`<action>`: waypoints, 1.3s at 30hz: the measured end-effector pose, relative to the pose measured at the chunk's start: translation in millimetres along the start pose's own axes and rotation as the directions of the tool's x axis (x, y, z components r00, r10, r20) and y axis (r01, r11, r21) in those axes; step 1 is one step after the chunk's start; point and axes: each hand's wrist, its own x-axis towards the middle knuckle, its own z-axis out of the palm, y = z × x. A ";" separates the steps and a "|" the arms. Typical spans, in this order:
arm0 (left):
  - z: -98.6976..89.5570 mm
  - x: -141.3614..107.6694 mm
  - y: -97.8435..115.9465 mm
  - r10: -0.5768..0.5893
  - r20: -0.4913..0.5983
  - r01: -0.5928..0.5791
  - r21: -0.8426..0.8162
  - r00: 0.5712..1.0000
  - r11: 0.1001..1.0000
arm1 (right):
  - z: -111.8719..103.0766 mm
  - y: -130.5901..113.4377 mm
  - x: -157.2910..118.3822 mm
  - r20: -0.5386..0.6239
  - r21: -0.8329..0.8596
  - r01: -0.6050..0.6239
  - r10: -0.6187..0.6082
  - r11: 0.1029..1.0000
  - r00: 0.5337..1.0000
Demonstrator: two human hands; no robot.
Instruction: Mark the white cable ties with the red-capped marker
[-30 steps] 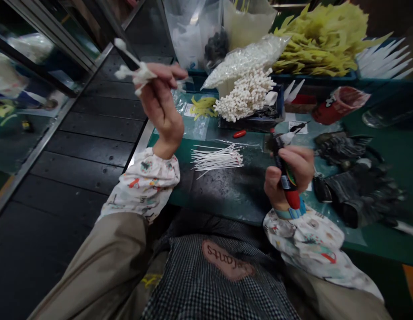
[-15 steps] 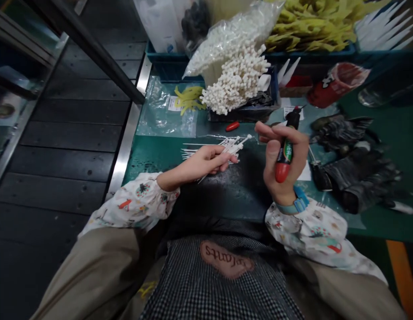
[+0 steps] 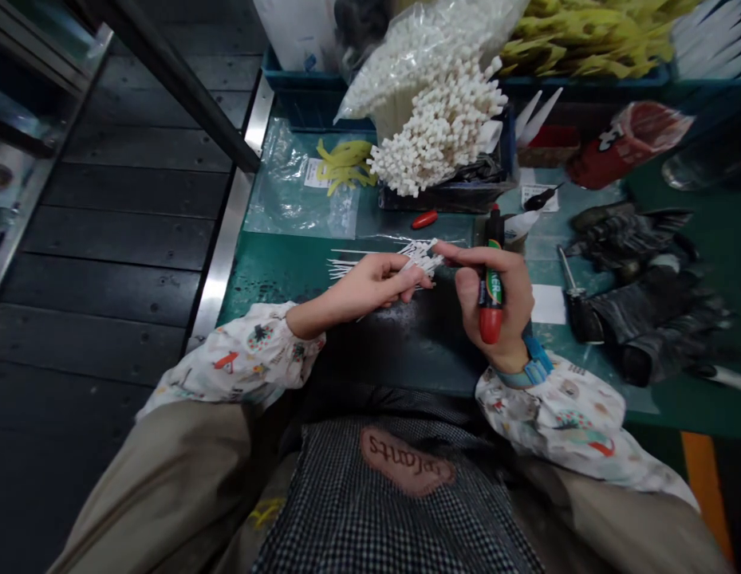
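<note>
Currently, the left hand (image 3: 382, 281) is curling over a loose pile of thin white plastic cable ties (image 3: 419, 253) on the green tabletop (image 3: 274, 259); whether it is pinching any is unclear. At its three o'clock, the right hand (image 3: 502, 299) is clasping a black, red-ended marker (image 3: 493, 283), its index finger reaching the ties. A small red plastic cap (image 3: 424, 219) is lying at their twelve o'clock.

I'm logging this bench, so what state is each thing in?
Left hand, closed on zip ties
Right hand, gripping marker
Marker, uncapped
Red cap, off, lying down
Zip ties, loosely piled
Plastic bag, open, white ends protruding
Red container, open, tilted
Dark gloves, crumpled, unworn
</note>
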 end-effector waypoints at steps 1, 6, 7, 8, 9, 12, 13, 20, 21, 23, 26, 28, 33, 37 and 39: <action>0.0 -0.1 0.0 0.005 -0.011 -0.005 0.016 1.000 1.000 | 1.0 0.5 0.6 -0.015 0.029 -0.014 0.014 0.999 1.000; 0.3 0.1 -1.7 0.008 -0.036 -0.007 0.020 0.999 1.000 | 5.6 7.5 6.5 -0.044 0.248 -0.150 0.166 0.957 0.985; 0.4 0.4 -2.4 0.004 -0.033 -0.004 0.011 0.999 1.000 | 6.1 9.2 7.6 -0.031 0.277 -0.170 0.186 0.946 0.982; 0.5 0.6 -3.2 0.003 -0.032 -0.003 0.000 0.999 1.000 | 6.4 10.6 8.5 -0.021 0.297 -0.185 0.200 0.937 0.980; 0.6 0.8 -4.1 0.003 -0.035 -0.004 -0.011 0.999 1.000 | 6.5 11.7 9.1 -0.015 0.313 -0.198 0.213 0.929 0.977; 0.8 1.0 -6.2 0.007 -0.052 -0.009 -0.034 0.999 0.999 | 6.6 13.2 9.9 0.000 0.363 -0.238 0.256 0.901 0.967; 0.8 1.0 -6.7 0.014 -0.059 -0.016 -0.029 0.998 0.999 | 6.6 13.3 9.9 0.007 0.380 -0.253 0.271 0.890 0.963; 1.5 0.7 -6.3 0.080 -0.105 -0.073 0.070 0.991 0.995 | 6.8 16.2 9.2 0.056 0.389 -0.325 0.330 0.862 0.942; 1.7 0.8 -6.2 0.079 -0.109 -0.072 0.070 0.991 0.995 | 6.8 16.8 9.1 0.060 0.388 -0.329 0.333 0.861 0.941; 2.3 1.1 -6.5 0.090 -0.119 -0.082 0.071 0.989 0.994 | 6.8 17.1 8.8 0.071 0.392 -0.338 0.338 0.856 0.938; 2.8 1.5 -8.1 0.144 -0.150 -0.128 0.113 0.978 0.985 | 7.1 15.7 8.5 0.079 0.400 -0.344 0.342 0.849 0.936; 3.1 1.3 -9.2 0.169 -0.184 -0.135 0.186 0.968 0.973 | 7.4 14.4 8.4 0.074 0.396 -0.351 0.352 0.848 0.933; 4.0 0.3 -9.0 0.156 -0.188 -0.099 0.281 0.970 0.955 | 7.7 16.0 7.8 0.048 0.380 -0.367 0.378 0.849 0.925; 4.1 0.7 -6.6 0.148 -0.152 -0.110 0.232 0.977 0.966 | 8.1 18.4 6.4 0.041 0.365 -0.331 0.340 0.870 0.939; 3.7 0.9 -5.6 0.131 -0.134 -0.104 0.193 0.982 0.976 | 8.3 17.8 6.2 0.029 0.352 -0.307 0.317 0.885 0.948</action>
